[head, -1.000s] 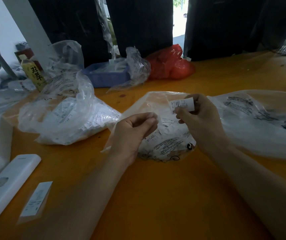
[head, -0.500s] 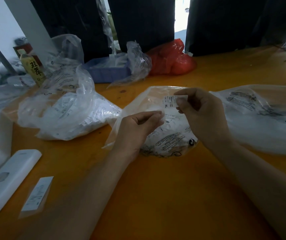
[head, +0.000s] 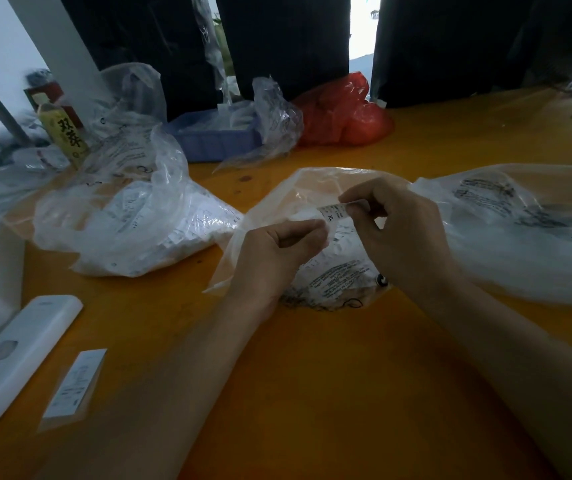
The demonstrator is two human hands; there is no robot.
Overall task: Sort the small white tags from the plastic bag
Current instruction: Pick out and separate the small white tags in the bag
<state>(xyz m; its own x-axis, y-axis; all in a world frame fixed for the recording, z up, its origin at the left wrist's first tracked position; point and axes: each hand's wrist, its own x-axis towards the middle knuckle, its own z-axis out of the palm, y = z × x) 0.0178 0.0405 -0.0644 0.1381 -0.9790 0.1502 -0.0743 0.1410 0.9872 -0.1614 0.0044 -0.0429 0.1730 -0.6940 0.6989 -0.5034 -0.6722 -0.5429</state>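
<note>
A clear plastic bag [head: 333,271] with black print lies on the orange table [head: 312,375] in the middle, holding several small white tags. My right hand [head: 402,237] pinches one small white tag [head: 334,213] marked XL just above the bag. My left hand [head: 277,254] sits close to its left, fingers curled, gripping the thin edge of the bag; what its fingertips pinch is hard to make out.
A second clear bag of white tags [head: 132,223] lies to the left, a large printed bag [head: 519,230] to the right. Behind stand a blue tray [head: 215,140], a red bag [head: 343,112] and a bottle [head: 64,133]. A white remote [head: 18,355] and a white tag [head: 76,382] lie front left.
My right hand has turned the tag and brought it lower and leftward, closer to my left hand. The left hand has stayed on the bag.
</note>
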